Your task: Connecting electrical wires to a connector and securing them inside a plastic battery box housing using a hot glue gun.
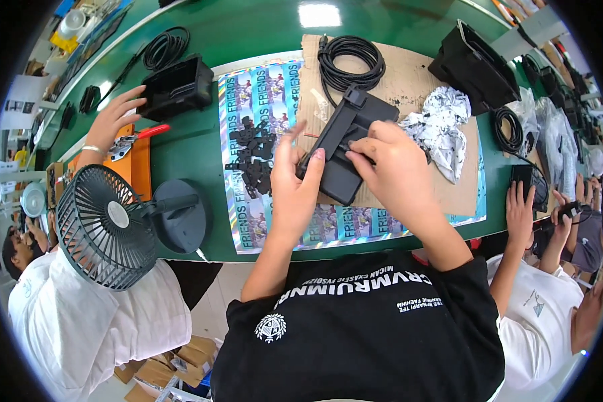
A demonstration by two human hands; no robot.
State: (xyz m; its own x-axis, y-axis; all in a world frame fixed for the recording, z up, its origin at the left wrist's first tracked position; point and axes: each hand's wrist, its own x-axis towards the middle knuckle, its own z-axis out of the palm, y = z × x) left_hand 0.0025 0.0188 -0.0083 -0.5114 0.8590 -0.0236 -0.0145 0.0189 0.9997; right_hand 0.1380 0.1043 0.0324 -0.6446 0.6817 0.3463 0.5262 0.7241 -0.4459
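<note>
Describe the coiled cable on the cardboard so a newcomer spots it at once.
On the green table, find the brown cardboard. Near its far edge, just beyond the black case between the person's hands, lies a round coil of black cable. Of the black coils here, only this one rests on cardboard.

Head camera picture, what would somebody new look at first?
Probably the big dark fan on the left, its round base on the green table. Next, maybe the black plastic case in the middle, with the person's left hand and right hand at it. A black cable coil lies just beyond.
</note>
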